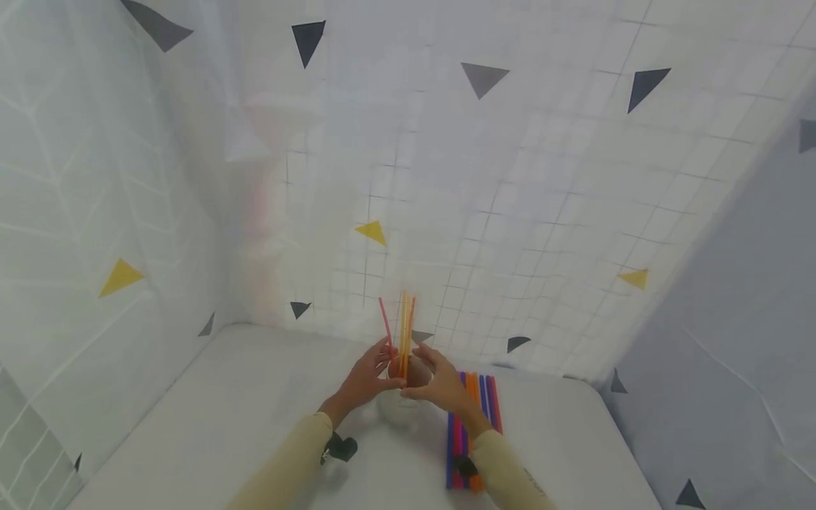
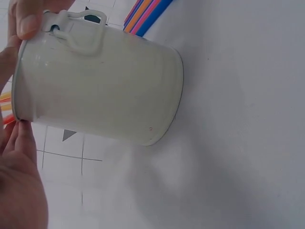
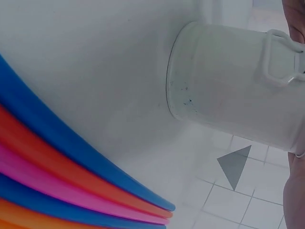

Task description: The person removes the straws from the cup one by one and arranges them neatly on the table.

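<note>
A whitish metal canister (image 2: 105, 86) with wire loop handles stands upright on the table in the middle of the head view. My left hand (image 1: 368, 375) holds its rim from the left, thumb in front and fingers behind. On the other side my right hand (image 1: 444, 382) holds the rim in the same way, the two thumbs close together at the front. Several thin yellow and orange sticks (image 1: 405, 326) rise out of the canister's mouth. A red stick (image 1: 385, 319) leans left, beside my left fingertips. The canister's inside is mostly hidden by the hands.
Several coloured tubes (image 3: 71, 174), blue, orange, pink and red, lie side by side on the white table (image 1: 255, 397), right of the canister and partly under my right forearm. Behind the table hangs a pale sheet (image 1: 433, 177) printed with triangles and grid lines.
</note>
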`<state>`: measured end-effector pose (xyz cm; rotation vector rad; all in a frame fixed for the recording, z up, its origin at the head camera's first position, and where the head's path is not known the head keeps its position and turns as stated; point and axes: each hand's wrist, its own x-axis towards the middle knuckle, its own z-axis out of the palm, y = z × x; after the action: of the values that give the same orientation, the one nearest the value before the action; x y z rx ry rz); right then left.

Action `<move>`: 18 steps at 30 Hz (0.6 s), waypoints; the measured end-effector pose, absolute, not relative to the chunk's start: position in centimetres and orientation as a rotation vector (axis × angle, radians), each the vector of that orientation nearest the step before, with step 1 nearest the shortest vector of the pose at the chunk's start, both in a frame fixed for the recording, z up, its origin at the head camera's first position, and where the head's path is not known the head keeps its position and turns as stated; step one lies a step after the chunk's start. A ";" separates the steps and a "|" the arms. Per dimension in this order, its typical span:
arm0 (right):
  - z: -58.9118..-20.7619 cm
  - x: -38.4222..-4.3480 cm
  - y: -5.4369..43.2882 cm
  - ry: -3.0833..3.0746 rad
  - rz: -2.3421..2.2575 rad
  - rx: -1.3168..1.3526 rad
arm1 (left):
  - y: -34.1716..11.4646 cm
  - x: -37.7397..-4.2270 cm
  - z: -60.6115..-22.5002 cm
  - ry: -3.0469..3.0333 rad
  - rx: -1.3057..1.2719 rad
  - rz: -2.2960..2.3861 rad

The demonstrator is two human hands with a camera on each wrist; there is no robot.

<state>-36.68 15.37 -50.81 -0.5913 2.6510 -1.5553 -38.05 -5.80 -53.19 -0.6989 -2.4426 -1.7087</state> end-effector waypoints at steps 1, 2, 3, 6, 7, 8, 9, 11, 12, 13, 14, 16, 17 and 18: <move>-50.8 -36.7 15.4 2.656 -1.554 -0.605 | -5.8 -38.1 -53.2 -2.438 -0.705 -1.705; -50.8 -36.7 15.3 2.660 -1.557 -0.624 | -5.9 -38.1 -53.2 -2.434 -0.711 -1.700; -50.7 -36.7 15.3 2.662 -1.560 -0.629 | -5.9 -38.1 -53.3 -2.429 -0.719 -1.693; -50.6 -36.6 15.2 2.687 -1.537 -0.664 | -5.9 -38.2 -53.6 -2.421 -0.741 -1.672; -50.6 -36.6 15.2 2.694 -1.527 -0.668 | -5.8 -38.2 -53.7 -2.422 -0.747 -1.670; -50.6 -36.6 15.2 2.695 -1.528 -0.668 | -5.8 -38.1 -53.7 -2.427 -0.748 -1.665; -50.6 -36.5 15.1 2.699 -1.524 -0.659 | -5.8 -38.1 -53.7 -2.430 -0.752 -1.661; -50.6 -36.5 15.1 2.700 -1.528 -0.665 | -5.7 -38.0 -53.5 -2.425 -0.757 -1.656; -50.6 -36.5 15.1 2.700 -1.536 -0.676 | -5.7 -38.0 -53.4 -2.420 -0.759 -1.654; -50.6 -36.6 15.1 2.704 -1.535 -0.682 | -5.7 -38.0 -53.4 -2.414 -0.761 -1.641; -50.6 -36.6 15.0 2.706 -1.534 -0.690 | -5.7 -38.0 -53.3 -2.410 -0.759 -1.632; -50.5 -36.6 15.0 2.711 -1.526 -0.696 | -5.7 -38.0 -53.2 -2.406 -0.753 -1.625; -50.5 -36.6 15.0 2.718 -1.515 -0.695 | -5.7 -38.0 -53.2 -2.408 -0.750 -1.623; -50.4 -36.6 15.0 2.724 -1.506 -0.688 | -5.7 -38.0 -53.2 -2.419 -0.735 -1.636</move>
<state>-36.59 14.95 -50.44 -0.6880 2.7244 -1.5059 -38.04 -5.75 -53.18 -0.7350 -2.4188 -1.6363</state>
